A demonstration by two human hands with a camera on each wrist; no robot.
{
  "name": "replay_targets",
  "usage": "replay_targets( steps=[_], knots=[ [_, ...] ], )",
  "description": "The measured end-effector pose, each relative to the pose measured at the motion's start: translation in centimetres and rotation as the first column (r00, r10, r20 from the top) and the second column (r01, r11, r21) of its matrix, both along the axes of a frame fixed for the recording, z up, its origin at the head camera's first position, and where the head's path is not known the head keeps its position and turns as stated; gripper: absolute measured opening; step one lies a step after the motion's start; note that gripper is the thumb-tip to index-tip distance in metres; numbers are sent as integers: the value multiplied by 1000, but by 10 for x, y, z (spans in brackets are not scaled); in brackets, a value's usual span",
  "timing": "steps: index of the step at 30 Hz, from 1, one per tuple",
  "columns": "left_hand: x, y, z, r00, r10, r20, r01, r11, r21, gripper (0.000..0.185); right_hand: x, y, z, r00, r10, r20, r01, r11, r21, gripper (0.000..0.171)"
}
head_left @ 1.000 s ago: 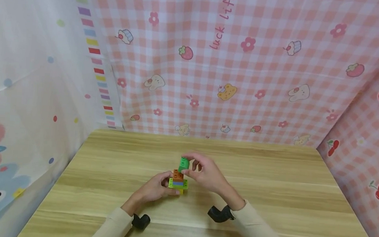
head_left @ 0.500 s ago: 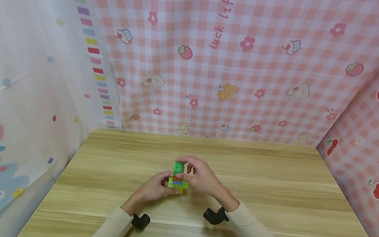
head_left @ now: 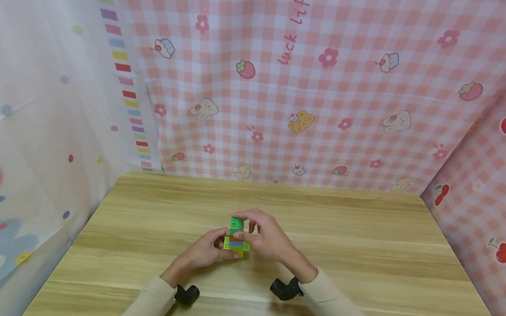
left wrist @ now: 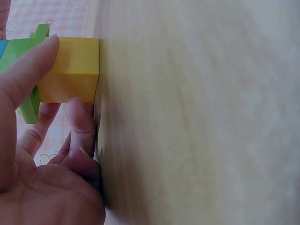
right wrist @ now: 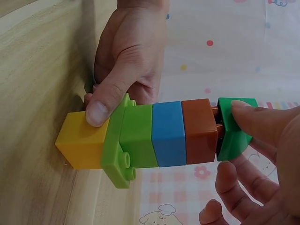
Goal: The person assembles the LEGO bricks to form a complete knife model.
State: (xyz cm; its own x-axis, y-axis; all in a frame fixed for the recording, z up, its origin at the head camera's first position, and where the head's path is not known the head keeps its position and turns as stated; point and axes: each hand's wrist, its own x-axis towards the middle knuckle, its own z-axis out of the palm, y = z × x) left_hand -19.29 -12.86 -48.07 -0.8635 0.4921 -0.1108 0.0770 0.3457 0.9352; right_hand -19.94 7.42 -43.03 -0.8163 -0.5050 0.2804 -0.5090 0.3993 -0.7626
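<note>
A tower of toy building bricks stands on the table: a yellow brick at the bottom, a light green plate, a light green brick, a blue brick and a brown brick. My left hand grips the yellow brick low down, its thumb across the brick and the plate's edge. Between thumb and fingers, my right hand pinches a darker green brick with a curved side at the tower's top. In the right wrist view, brown studs show in a narrow gap beneath it.
The wooden table reaches back to a pink checked cloth. A white patterned cloth hangs at the left. Black angled wrist mounts sit under both wrists.
My right hand has brought the green brick left and down over the brown brick, tilting it upright. My left hand has stayed at the tower's base.
</note>
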Motion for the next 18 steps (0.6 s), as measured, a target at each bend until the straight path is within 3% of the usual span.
replay_targets(
  steps=[4, 11, 18],
  knots=[
    [-2, 0, -5, 1000, -12, 4, 12, 1000, 11, 32, 1, 0, -1, 1000, -10, 1, 10, 1000, -1, 39],
    [-12, -3, -26, 1000, -18, 2, 18, 1000, 6, 37, 3, -1, -2, 1000, -23, -16, 23, 1000, -3, 39],
    [-12, -5, -29, 1000, -22, -4, 22, 1000, 4, 41, 4, -1, -7, 998, -25, -61, 25, 1000, -6, 41]
  ],
)
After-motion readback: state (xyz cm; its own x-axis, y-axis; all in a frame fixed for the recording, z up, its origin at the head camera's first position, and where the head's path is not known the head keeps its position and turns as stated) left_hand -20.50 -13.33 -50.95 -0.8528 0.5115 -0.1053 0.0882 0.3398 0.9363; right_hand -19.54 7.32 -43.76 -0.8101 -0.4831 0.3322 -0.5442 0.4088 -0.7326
